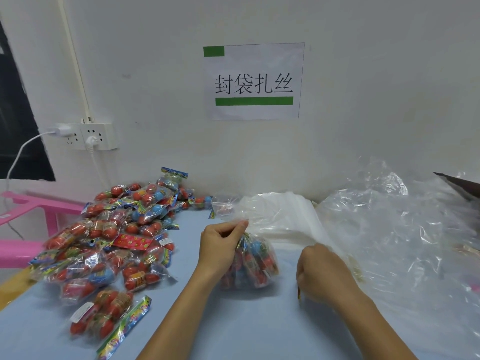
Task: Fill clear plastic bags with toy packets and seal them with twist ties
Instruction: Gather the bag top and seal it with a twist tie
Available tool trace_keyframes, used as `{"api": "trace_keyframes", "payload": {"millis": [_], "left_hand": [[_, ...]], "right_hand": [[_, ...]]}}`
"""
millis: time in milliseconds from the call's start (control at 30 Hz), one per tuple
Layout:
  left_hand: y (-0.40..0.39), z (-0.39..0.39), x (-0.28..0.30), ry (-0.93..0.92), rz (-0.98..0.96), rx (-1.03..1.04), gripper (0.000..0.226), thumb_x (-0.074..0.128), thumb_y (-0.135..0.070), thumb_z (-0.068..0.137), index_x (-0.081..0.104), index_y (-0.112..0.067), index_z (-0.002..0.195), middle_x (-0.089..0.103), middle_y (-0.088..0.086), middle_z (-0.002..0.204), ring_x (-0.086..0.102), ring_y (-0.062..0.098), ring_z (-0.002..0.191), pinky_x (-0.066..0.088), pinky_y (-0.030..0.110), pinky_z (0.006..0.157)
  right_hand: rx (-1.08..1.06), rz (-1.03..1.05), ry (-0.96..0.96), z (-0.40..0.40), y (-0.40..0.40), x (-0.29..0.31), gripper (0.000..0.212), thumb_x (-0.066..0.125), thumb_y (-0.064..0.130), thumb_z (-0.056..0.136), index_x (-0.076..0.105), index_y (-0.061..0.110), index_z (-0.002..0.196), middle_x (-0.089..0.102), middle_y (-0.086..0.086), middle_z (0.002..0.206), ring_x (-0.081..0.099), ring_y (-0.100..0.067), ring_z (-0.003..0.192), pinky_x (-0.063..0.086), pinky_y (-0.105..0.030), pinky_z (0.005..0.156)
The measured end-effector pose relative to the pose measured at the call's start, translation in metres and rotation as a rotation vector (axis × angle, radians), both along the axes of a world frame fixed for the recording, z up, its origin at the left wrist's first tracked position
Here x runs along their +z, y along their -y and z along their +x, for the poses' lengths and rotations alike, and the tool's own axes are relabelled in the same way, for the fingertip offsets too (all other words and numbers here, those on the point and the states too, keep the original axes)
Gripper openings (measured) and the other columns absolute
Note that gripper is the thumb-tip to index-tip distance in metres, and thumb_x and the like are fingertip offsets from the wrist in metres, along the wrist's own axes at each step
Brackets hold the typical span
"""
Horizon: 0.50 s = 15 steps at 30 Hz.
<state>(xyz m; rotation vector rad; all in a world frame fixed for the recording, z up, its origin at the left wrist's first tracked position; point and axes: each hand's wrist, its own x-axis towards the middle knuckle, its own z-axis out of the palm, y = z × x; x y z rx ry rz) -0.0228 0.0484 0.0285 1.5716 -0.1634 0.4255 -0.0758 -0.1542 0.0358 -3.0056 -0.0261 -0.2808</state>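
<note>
Pinching the gathered neck of the filled clear plastic bag (249, 258) on the blue table (259, 320), left hand (220, 245) should hold tight while right hand (319, 271), curled around a thin gold twist tie (299, 294), wraps it

Soft even light, wide-angle edge bending

Light-blue table (259, 331) with toy packets (109, 245), filled bag (250, 263), flat clear bags (283, 219).

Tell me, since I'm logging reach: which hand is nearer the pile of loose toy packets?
Left. The left hand grips the filled bag's neck just right of the pile of loose toy packets; the right hand lies beyond that bag.
</note>
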Motion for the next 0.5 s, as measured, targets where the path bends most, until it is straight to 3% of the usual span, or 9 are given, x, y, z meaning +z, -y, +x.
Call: {"api": "trace_keyframes", "payload": {"millis": [67, 167, 267, 333, 500], "left_hand": [[0.0, 0.001, 0.0, -0.001, 0.003, -0.001, 0.014, 0.075, -0.025, 0.087, 0.079, -0.019, 0.099, 0.076, -0.019, 0.089, 0.069, -0.005, 0.091, 0.051, 0.007, 0.073], [0.001, 0.001, -0.001, -0.001, -0.001, -0.001, 0.014, 0.075, -0.024, 0.087, 0.079, -0.019, 0.099, 0.076, -0.018, 0.091, 0.069, -0.005, 0.091, 0.051, 0.008, 0.074], [0.0, 0.001, -0.001, -0.002, -0.004, -0.006, 0.011, 0.075, -0.023, 0.087, 0.079, -0.021, 0.097, 0.076, -0.019, 0.09, 0.069, -0.005, 0.09, 0.051, 0.007, 0.073], [0.0, 0.001, -0.001, -0.005, -0.004, -0.008, 0.01, 0.075, -0.024, 0.087, 0.078, -0.022, 0.097, 0.076, -0.019, 0.09, 0.069, -0.006, 0.09, 0.051, 0.007, 0.072], [0.001, -0.001, 0.0, -0.002, -0.003, -0.008, 0.013, 0.074, -0.023, 0.087, 0.078, -0.019, 0.099, 0.075, -0.02, 0.089, 0.068, -0.007, 0.09, 0.051, 0.007, 0.074]], "right_hand": [[-0.024, 0.082, 0.039, 0.001, 0.006, 0.001, 0.021, 0.054, 0.007, 0.066, 0.074, 0.013, 0.07, 0.06, -0.003, 0.081, 0.06, -0.024, 0.067, 0.049, -0.029, 0.056], [-0.054, 0.212, 0.086, 0.005, 0.013, 0.002, 0.027, 0.052, 0.009, 0.072, 0.073, 0.026, 0.068, 0.059, 0.002, 0.092, 0.063, -0.022, 0.08, 0.045, -0.028, 0.062], [-0.035, 0.369, 0.123, 0.008, 0.017, 0.0, 0.037, 0.045, 0.005, 0.076, 0.068, 0.031, 0.064, 0.061, 0.012, 0.086, 0.061, -0.015, 0.081, 0.045, -0.026, 0.06], [-0.019, 0.512, 0.147, 0.009, 0.017, -0.001, 0.039, 0.045, 0.003, 0.079, 0.073, 0.03, 0.076, 0.064, 0.013, 0.087, 0.061, -0.009, 0.079, 0.05, -0.027, 0.065], [0.057, 0.839, 0.232, 0.009, 0.007, 0.001, 0.031, 0.055, 0.005, 0.088, 0.073, 0.03, 0.088, 0.068, 0.019, 0.094, 0.059, 0.009, 0.082, 0.042, -0.001, 0.065]]}}
